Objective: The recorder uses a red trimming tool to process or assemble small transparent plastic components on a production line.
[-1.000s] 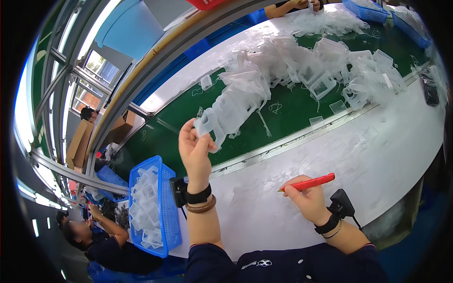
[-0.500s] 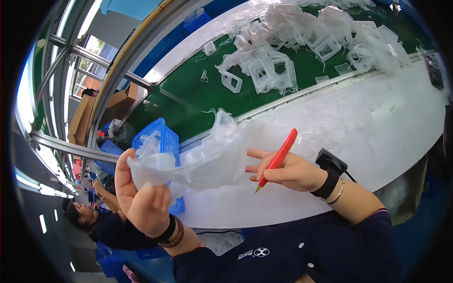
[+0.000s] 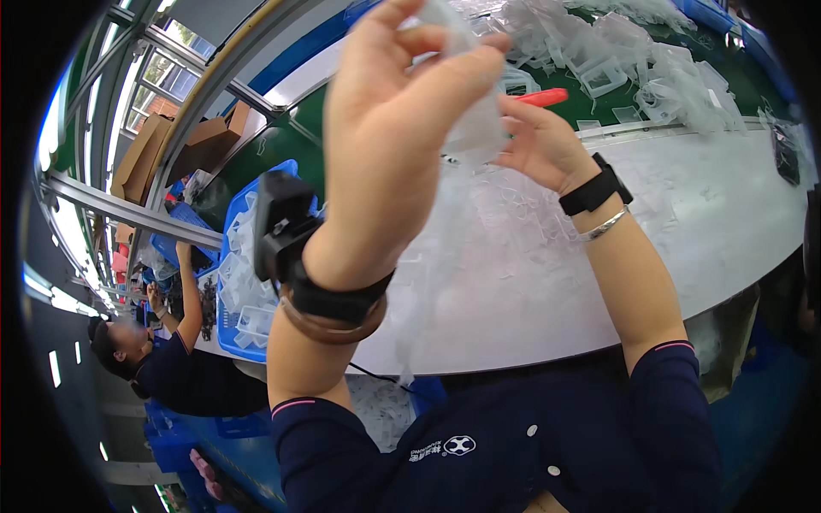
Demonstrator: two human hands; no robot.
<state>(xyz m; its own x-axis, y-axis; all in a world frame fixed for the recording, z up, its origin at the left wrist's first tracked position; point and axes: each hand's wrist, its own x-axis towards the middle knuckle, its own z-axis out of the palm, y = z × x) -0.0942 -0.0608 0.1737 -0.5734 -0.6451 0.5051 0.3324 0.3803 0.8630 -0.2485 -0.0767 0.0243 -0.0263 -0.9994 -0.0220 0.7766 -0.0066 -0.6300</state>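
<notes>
My left hand (image 3: 389, 162) is raised high in front of me, its fingers and thumb closed on a translucent white plastic piece (image 3: 475, 137). That piece is blurred and partly hidden behind the hand; a faint translucent length hangs below it over the table. Just to its right, my right hand (image 3: 543, 145) grips a slim red pen-shaped tool (image 3: 547, 97). Only the red end of the tool shows clearly. My right fingertips are close against the plastic, but I cannot tell whether they touch it.
A blue basket (image 3: 226, 335) of translucent plastic parts stands left on the white table (image 3: 530, 299). Plastic scraps lie across the tabletop. Beyond is a green surface (image 3: 301, 128) with a heap of clear plastic frames (image 3: 599, 68). A co-worker (image 3: 184, 368) is at the far left.
My left hand has risen and moved right, carrying the plastic piece up and turning it. My right hand with the red tool has moved up and slightly right. The basket is less covered.
</notes>
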